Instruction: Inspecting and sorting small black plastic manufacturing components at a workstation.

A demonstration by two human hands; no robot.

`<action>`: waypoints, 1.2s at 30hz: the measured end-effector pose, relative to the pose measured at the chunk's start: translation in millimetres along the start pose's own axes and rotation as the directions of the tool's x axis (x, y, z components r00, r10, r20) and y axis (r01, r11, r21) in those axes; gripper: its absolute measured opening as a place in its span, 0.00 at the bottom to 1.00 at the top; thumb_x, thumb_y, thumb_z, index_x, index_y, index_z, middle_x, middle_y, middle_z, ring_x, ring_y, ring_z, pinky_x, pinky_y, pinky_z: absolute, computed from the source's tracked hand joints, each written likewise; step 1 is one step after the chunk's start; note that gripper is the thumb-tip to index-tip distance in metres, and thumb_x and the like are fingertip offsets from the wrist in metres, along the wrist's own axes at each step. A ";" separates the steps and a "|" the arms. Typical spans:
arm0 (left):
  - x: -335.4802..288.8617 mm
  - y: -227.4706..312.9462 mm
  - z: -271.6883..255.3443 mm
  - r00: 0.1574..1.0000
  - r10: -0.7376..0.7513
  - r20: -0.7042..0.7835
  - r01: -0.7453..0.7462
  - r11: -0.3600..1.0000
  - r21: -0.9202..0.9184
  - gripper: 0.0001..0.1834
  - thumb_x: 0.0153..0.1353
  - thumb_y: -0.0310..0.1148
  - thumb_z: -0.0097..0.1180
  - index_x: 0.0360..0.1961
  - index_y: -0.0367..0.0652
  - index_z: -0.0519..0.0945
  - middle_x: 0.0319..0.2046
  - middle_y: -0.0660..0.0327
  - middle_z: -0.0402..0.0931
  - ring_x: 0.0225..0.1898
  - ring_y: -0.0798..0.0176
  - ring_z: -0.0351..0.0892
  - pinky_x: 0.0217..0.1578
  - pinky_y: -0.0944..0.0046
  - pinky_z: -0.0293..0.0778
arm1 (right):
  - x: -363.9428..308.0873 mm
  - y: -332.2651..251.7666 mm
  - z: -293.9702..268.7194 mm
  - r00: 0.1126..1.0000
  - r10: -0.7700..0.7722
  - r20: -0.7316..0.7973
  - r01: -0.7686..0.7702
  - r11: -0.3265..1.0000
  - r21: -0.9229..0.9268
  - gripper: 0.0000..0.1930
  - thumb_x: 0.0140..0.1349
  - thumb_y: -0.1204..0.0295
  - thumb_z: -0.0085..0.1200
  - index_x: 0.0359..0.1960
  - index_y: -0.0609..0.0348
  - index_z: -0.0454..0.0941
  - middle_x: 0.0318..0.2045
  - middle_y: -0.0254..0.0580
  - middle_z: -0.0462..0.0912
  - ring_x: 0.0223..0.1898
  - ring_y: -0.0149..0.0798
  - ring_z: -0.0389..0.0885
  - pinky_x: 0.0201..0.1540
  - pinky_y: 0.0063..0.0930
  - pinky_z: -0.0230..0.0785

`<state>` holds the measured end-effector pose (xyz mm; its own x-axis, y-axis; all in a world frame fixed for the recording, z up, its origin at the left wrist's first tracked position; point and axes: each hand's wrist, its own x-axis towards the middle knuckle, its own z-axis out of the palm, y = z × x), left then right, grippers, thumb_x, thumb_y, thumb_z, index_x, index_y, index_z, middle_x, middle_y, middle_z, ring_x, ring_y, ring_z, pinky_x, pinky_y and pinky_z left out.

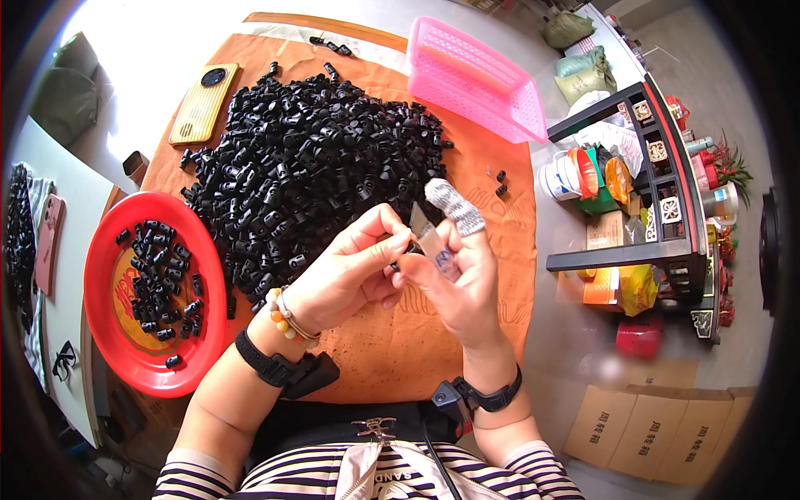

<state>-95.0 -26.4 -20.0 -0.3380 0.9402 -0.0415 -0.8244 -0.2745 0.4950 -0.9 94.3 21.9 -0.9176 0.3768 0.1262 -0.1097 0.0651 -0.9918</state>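
My left hand point(354, 262) pinches a small black plastic part point(413, 247), barrel-shaped like a cord lock, between thumb and fingertips. Against it, my right hand point(467, 292) grips a knife blade point(422, 223) whose lower part looks wrapped in pale tape; its tip points up and away. A grey-and-white knitted finger cover point(456, 207) is on one raised finger of the right hand. Both hands are over the near side of a large pile of similar black parts point(308, 167). The fingers partly hide the held part.
An orange cloth point(500, 258) covers the table. To the left sits a red oval tray point(100, 308) with several black parts. A yellow phone point(202, 104) lies far left, a pink basket point(479, 112) far right. A dark shelf frame point(617, 254) stands beyond the right edge, above cardboard point(650, 433).
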 end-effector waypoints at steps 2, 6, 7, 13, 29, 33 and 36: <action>0.2 -0.9 0.3 1.000 -0.002 0.015 0.001 0.999 0.046 0.07 0.67 0.37 0.50 0.36 0.49 0.67 0.25 0.69 0.68 0.24 0.77 0.67 0.21 0.75 0.65 | 2.7 1.2 2.7 0.999 0.030 0.021 -0.030 0.999 0.018 0.31 0.61 0.69 0.58 0.61 0.70 0.58 0.28 0.33 0.74 0.28 0.22 0.76 0.29 0.12 0.67; 2.2 -4.4 -0.3 0.999 0.033 0.035 -0.035 0.999 0.033 0.07 0.67 0.36 0.49 0.36 0.49 0.66 0.27 0.69 0.69 0.25 0.77 0.67 0.22 0.75 0.65 | 1.9 -1.7 -0.3 0.998 0.052 -0.018 -0.051 0.998 0.039 0.31 0.61 0.71 0.58 0.61 0.70 0.58 0.28 0.32 0.74 0.27 0.21 0.75 0.28 0.10 0.66; 2.3 -5.4 0.2 0.999 0.035 0.039 -0.037 0.999 0.036 0.06 0.67 0.36 0.48 0.36 0.49 0.66 0.27 0.68 0.69 0.25 0.77 0.67 0.22 0.75 0.65 | -0.7 -3.5 -2.5 0.998 0.056 -0.024 -0.055 0.998 0.040 0.31 0.61 0.72 0.58 0.61 0.70 0.58 0.27 0.31 0.74 0.27 0.20 0.74 0.28 0.10 0.65; 1.3 -4.5 13.5 0.999 0.025 0.037 -0.027 0.998 0.050 0.05 0.68 0.35 0.47 0.37 0.48 0.66 0.27 0.67 0.70 0.25 0.76 0.67 0.22 0.75 0.66 | -7.4 2.9 -10.4 1.000 0.003 -0.028 -0.003 1.000 -0.005 0.28 0.62 0.70 0.57 0.61 0.70 0.60 0.39 0.36 0.76 0.37 0.21 0.73 0.40 0.13 0.66; -120.4 71.6 1.1 0.516 0.809 -0.281 -0.013 0.335 0.942 0.04 0.67 0.30 0.49 0.36 0.41 0.72 0.22 0.71 0.70 0.21 0.80 0.65 0.20 0.77 0.62 | -22.3 25.5 -52.8 0.977 0.144 -0.157 -0.142 0.990 0.024 0.13 0.69 0.63 0.43 0.47 0.58 0.70 0.22 0.26 0.69 0.18 0.17 0.59 0.19 0.10 0.52; -149.0 88.6 -21.2 0.461 0.807 -0.369 0.548 0.068 0.834 0.08 0.63 0.32 0.55 0.31 0.38 0.75 0.15 0.71 0.64 0.18 0.78 0.59 0.19 0.72 0.55 | -24.2 28.3 -51.6 0.975 0.168 -0.145 -0.163 0.986 0.041 0.14 0.69 0.63 0.44 0.48 0.58 0.70 0.22 0.26 0.69 0.18 0.17 0.59 0.19 0.10 0.52; -154.5 90.5 -8.9 0.450 0.866 -0.218 0.508 -0.047 0.860 0.07 0.61 0.31 0.57 0.31 0.38 0.76 0.15 0.70 0.64 0.19 0.78 0.58 0.19 0.71 0.55 | -25.5 27.9 -53.5 0.974 0.177 -0.143 -0.174 0.984 0.034 0.15 0.69 0.63 0.45 0.50 0.60 0.69 0.22 0.27 0.69 0.18 0.17 0.59 0.18 0.10 0.52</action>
<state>-121.4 -198.3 23.4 -0.9650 0.1410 0.2210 0.2577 0.6640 0.7019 39.9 135.9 -8.0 -0.8582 0.5109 -0.0504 0.0389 -0.0331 -0.9987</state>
